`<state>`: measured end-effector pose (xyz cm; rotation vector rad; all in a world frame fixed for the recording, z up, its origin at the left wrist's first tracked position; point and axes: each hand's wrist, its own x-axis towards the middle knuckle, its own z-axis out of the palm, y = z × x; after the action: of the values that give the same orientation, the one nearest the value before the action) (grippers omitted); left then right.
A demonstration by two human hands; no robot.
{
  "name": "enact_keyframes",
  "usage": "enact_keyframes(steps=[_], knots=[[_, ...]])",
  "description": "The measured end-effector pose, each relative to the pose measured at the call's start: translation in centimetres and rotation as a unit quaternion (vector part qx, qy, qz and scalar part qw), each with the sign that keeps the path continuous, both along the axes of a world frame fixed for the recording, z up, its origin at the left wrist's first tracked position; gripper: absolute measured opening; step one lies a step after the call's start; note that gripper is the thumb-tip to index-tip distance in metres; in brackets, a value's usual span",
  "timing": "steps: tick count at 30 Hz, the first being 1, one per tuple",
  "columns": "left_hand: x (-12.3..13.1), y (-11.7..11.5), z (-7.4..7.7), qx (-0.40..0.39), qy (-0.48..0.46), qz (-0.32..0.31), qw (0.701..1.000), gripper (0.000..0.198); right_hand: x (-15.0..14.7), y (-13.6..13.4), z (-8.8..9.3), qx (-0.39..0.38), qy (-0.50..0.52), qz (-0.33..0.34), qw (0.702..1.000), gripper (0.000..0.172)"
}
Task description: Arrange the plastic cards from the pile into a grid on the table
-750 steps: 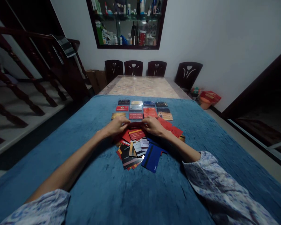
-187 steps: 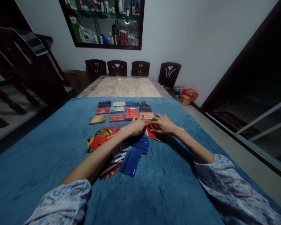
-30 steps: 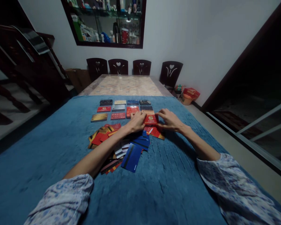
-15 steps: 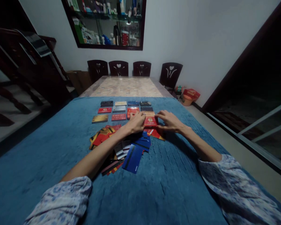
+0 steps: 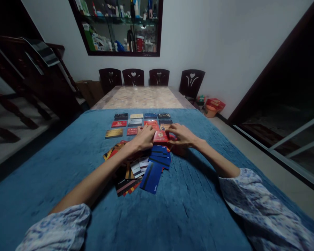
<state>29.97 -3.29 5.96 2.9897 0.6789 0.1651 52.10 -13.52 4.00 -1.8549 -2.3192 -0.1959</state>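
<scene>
So the red stack (image 5: 161, 136) is just right of the frame's centre, caught between the two hands. Left hand (image 5: 145, 137) has its fingers bent in at the stack's left end, but its tips are partly hidden, so I can't tell how firm that pinch is. Right hand (image 5: 181, 135) has thumb and fingers curled around the right end. Also can't tell if the stack is lifted or resting on stuff.

What could go wrong: imo, cards that slick would fan out or shoot free if one side squeezes harder than the other. Letting go early would dump them into the loose blue cards (image 5: 151, 177) just below. A knuckle could also knock the orange cards (image 5: 166, 126) right behind.

Other stuff: neat stacks in rows above the hands, gold stack (image 5: 114, 133) at the left end of the nearest row. The left arm (image 5: 94, 184) lies across the view of the messy pile, so part of it's hidden. White cards (image 5: 136, 169) poke out beside it. Blue cloth (image 5: 199, 216) looks rumpled lower right, so edges might snag.
</scene>
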Motion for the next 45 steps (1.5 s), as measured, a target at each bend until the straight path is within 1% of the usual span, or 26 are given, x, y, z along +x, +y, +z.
enact_keyframes(steps=[8,13,20,28,35,38,41,43,45], knots=[[-2.5,1.2,0.0,0.019,-0.002,0.016,1.0,0.037,-2.6,2.0,1.1,-0.033,-0.022,0.005,0.999,0.049],[-3.9,2.0,0.5,0.015,-0.004,0.037,0.999,0.045,-4.3,3.1,1.9,-0.038,-0.027,0.006,0.999,0.044],[-5.9,3.4,1.2,0.015,0.011,0.07,0.997,0.039,-6.5,5.4,2.6,-0.049,-0.044,0.013,0.998,0.04],[-7.8,5.2,1.5,0.012,0.012,0.1,0.995,0.044,-9.0,8.0,3.5,-0.052,-0.054,0.022,0.997,0.038],[-9.6,7.5,1.0,0.013,-0.005,0.117,0.993,0.046,-10.9,10.5,4.1,-0.058,-0.048,0.031,0.997,0.033],[-10.2,8.8,0.9,0.018,0.009,0.133,0.991,0.044,-11.5,11.9,4.1,-0.057,-0.054,0.036,0.996,0.035],[-10.6,9.9,1.2,0.016,0.018,0.152,0.988,0.04,-12.1,13.5,4.1,-0.055,-0.06,0.041,0.996,0.041],[-10.9,10.4,1.5,0.011,0.02,0.16,0.987,0.038,-12.5,14.5,4.2,-0.054,-0.067,0.044,0.995,0.041],[-11.1,10.9,1.8,0.009,0.022,0.164,0.986,0.04,-12.9,15.4,4.3,-0.056,-0.073,0.043,0.995,0.039]])
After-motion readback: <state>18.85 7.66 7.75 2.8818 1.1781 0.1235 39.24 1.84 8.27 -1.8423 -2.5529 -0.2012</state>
